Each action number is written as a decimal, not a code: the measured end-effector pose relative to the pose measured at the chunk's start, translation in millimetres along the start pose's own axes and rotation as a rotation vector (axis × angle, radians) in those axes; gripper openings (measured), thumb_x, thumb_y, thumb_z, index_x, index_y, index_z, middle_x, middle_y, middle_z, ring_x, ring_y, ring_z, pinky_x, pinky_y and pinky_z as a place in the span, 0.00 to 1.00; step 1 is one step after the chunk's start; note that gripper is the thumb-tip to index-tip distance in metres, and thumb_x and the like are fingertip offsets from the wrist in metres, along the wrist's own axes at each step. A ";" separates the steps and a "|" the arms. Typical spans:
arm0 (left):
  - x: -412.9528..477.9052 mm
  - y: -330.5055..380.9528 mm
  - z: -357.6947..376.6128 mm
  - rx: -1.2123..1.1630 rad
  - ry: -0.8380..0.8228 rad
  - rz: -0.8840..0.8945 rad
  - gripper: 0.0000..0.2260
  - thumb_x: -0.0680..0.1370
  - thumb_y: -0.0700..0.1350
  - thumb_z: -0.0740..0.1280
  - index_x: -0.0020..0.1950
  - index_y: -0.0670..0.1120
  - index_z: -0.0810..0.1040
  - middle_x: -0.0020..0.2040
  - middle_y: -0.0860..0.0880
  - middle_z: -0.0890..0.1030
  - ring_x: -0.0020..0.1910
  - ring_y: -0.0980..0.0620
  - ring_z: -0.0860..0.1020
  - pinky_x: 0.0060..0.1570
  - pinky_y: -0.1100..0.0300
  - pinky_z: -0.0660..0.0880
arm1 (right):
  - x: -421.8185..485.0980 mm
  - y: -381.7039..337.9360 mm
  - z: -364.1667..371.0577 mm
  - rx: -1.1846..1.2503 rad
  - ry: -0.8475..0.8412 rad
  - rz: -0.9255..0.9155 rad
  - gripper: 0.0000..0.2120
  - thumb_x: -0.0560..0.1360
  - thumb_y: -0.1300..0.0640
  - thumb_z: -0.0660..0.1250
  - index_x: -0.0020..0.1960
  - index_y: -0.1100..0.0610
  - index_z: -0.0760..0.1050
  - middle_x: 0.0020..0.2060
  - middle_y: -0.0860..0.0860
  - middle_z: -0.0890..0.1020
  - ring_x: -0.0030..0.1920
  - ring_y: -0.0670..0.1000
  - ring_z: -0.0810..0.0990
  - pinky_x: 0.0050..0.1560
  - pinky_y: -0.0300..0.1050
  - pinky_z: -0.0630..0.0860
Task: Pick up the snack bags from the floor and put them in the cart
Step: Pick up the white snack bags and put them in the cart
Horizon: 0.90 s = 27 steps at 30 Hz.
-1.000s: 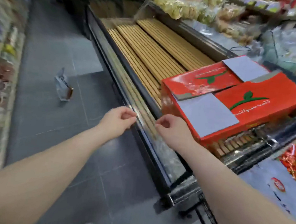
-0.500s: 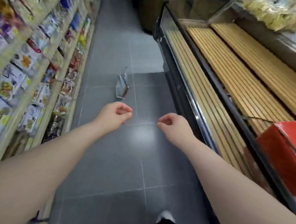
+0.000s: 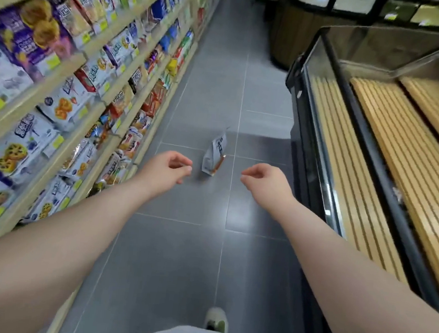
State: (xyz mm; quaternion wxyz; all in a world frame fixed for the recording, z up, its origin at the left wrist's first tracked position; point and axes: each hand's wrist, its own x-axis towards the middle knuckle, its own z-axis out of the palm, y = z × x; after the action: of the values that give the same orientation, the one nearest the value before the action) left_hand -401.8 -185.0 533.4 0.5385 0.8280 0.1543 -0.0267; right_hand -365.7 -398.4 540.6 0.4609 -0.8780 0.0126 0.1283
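Note:
A white snack bag (image 3: 215, 155) with dark print and a brown stripe stands upright on the grey tiled floor, in the middle of the aisle ahead of me. My left hand (image 3: 167, 170) is held out just left of it, fingers loosely curled and holding nothing. My right hand (image 3: 264, 180) is just right of the bag, also loosely curled and holding nothing. Both hands are above the floor and apart from the bag. No cart is in view.
Shelves (image 3: 67, 92) packed with snack bags line the left side of the aisle. A black display case with wooden slats (image 3: 374, 165) runs along the right. My shoe (image 3: 215, 319) shows at the bottom. A dark wooden counter (image 3: 294, 20) stands at the far end.
The view has swung left from the display case and red boxes to face down the aisle. The snack bag now sits between my hands, which have spread apart.

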 end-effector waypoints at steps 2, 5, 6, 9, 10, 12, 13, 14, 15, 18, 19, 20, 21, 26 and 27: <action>36.8 6.0 -4.5 -0.022 0.021 -0.017 0.06 0.77 0.38 0.66 0.53 0.42 0.77 0.49 0.42 0.80 0.33 0.53 0.75 0.26 0.76 0.68 | 42.3 -15.8 -3.4 -0.003 -0.021 -0.004 0.04 0.73 0.59 0.65 0.46 0.55 0.79 0.37 0.48 0.79 0.40 0.51 0.78 0.41 0.42 0.74; 86.7 6.1 -13.2 -0.014 0.031 -0.033 0.05 0.77 0.38 0.67 0.52 0.42 0.77 0.49 0.42 0.80 0.33 0.52 0.75 0.27 0.76 0.69 | 96.8 -31.5 3.5 -0.011 -0.066 0.012 0.05 0.74 0.60 0.65 0.42 0.51 0.76 0.36 0.47 0.78 0.39 0.51 0.77 0.40 0.42 0.74; 110.9 5.9 -17.9 -0.020 0.033 -0.041 0.05 0.77 0.38 0.67 0.52 0.43 0.77 0.49 0.42 0.80 0.33 0.52 0.75 0.27 0.76 0.69 | 121.3 -38.4 8.1 -0.013 -0.082 0.013 0.05 0.74 0.59 0.66 0.42 0.51 0.76 0.36 0.46 0.78 0.39 0.51 0.77 0.39 0.42 0.73; 178.8 2.5 -29.3 -0.014 0.024 -0.067 0.04 0.77 0.40 0.67 0.51 0.45 0.77 0.49 0.43 0.80 0.34 0.53 0.76 0.30 0.72 0.71 | 184.8 -51.4 20.1 -0.010 -0.089 0.025 0.04 0.75 0.59 0.65 0.47 0.53 0.77 0.39 0.45 0.78 0.37 0.49 0.76 0.34 0.39 0.72; 201.6 1.5 -32.3 -0.009 0.021 -0.071 0.04 0.77 0.39 0.67 0.50 0.45 0.77 0.48 0.43 0.80 0.34 0.53 0.76 0.29 0.73 0.70 | 204.5 -55.1 22.8 -0.003 -0.074 0.034 0.04 0.75 0.59 0.66 0.48 0.53 0.77 0.40 0.45 0.78 0.37 0.49 0.76 0.33 0.39 0.72; 253.5 1.2 -36.7 -0.008 0.003 -0.069 0.04 0.77 0.38 0.66 0.50 0.44 0.76 0.47 0.43 0.79 0.33 0.53 0.75 0.26 0.76 0.68 | 247.3 -62.1 28.7 -0.003 -0.045 0.067 0.05 0.75 0.58 0.65 0.50 0.53 0.78 0.40 0.46 0.79 0.36 0.49 0.77 0.33 0.39 0.72; 283.2 2.7 -38.1 -0.001 -0.018 -0.067 0.04 0.77 0.38 0.66 0.50 0.44 0.76 0.47 0.43 0.79 0.33 0.53 0.75 0.25 0.76 0.68 | 270.7 -65.1 30.0 0.007 -0.023 0.093 0.06 0.75 0.58 0.65 0.50 0.54 0.78 0.41 0.47 0.80 0.37 0.49 0.77 0.34 0.40 0.72; 315.0 5.2 -39.6 0.016 -0.048 -0.069 0.03 0.77 0.38 0.67 0.49 0.45 0.76 0.47 0.42 0.79 0.34 0.52 0.75 0.25 0.76 0.68 | 296.1 -68.2 31.1 0.015 -0.009 0.123 0.06 0.75 0.58 0.65 0.51 0.55 0.78 0.42 0.48 0.80 0.38 0.50 0.77 0.35 0.40 0.72; 329.0 6.4 -40.9 0.029 -0.067 -0.074 0.03 0.77 0.38 0.67 0.49 0.46 0.76 0.47 0.42 0.79 0.34 0.52 0.75 0.25 0.76 0.68 | 306.5 -70.4 32.1 0.016 -0.017 0.138 0.07 0.75 0.58 0.65 0.52 0.56 0.79 0.41 0.49 0.80 0.38 0.51 0.77 0.36 0.41 0.73; 391.5 20.6 -43.0 0.066 -0.128 -0.078 0.04 0.77 0.39 0.66 0.50 0.46 0.76 0.46 0.43 0.79 0.34 0.52 0.75 0.28 0.72 0.69 | 360.5 -80.8 31.8 0.008 -0.026 0.186 0.06 0.75 0.58 0.66 0.51 0.55 0.79 0.41 0.50 0.81 0.42 0.54 0.80 0.41 0.45 0.76; 405.7 25.1 -42.5 0.078 -0.151 -0.076 0.04 0.77 0.39 0.66 0.50 0.45 0.76 0.45 0.44 0.79 0.33 0.52 0.75 0.29 0.69 0.69 | 373.6 -83.1 31.2 0.006 -0.022 0.191 0.06 0.74 0.57 0.66 0.50 0.54 0.79 0.42 0.50 0.81 0.43 0.54 0.81 0.44 0.47 0.77; 424.6 30.3 -40.6 0.091 -0.167 -0.077 0.04 0.77 0.39 0.66 0.50 0.45 0.76 0.44 0.44 0.79 0.33 0.52 0.75 0.31 0.67 0.69 | 391.7 -84.1 30.1 0.005 -0.019 0.202 0.06 0.74 0.57 0.66 0.50 0.54 0.79 0.41 0.50 0.81 0.44 0.54 0.81 0.44 0.48 0.77; 440.3 36.1 -37.5 0.097 -0.182 -0.076 0.04 0.77 0.39 0.66 0.50 0.45 0.76 0.43 0.45 0.79 0.33 0.52 0.75 0.31 0.65 0.69 | 407.7 -84.8 28.6 0.015 -0.016 0.209 0.06 0.74 0.57 0.66 0.50 0.54 0.79 0.41 0.50 0.81 0.43 0.53 0.81 0.44 0.48 0.77; 502.0 42.5 -12.2 0.134 -0.210 -0.122 0.05 0.77 0.41 0.67 0.44 0.50 0.75 0.41 0.46 0.79 0.33 0.52 0.76 0.33 0.62 0.68 | 476.1 -73.3 19.9 0.006 -0.045 0.232 0.07 0.74 0.57 0.66 0.51 0.55 0.79 0.43 0.51 0.82 0.44 0.53 0.80 0.46 0.46 0.76; 518.0 40.6 -2.1 0.125 -0.196 -0.146 0.04 0.77 0.41 0.67 0.44 0.50 0.76 0.42 0.46 0.79 0.33 0.52 0.76 0.33 0.62 0.68 | 497.6 -66.1 16.8 0.000 -0.061 0.238 0.07 0.74 0.57 0.66 0.51 0.55 0.79 0.43 0.51 0.81 0.45 0.53 0.80 0.47 0.46 0.76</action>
State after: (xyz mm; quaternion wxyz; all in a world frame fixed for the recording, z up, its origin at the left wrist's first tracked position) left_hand 102.0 -80.8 461.1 0.4950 0.8399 0.1589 -0.1561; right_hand 121.0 -298.9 466.9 0.4426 -0.8660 0.1027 0.2089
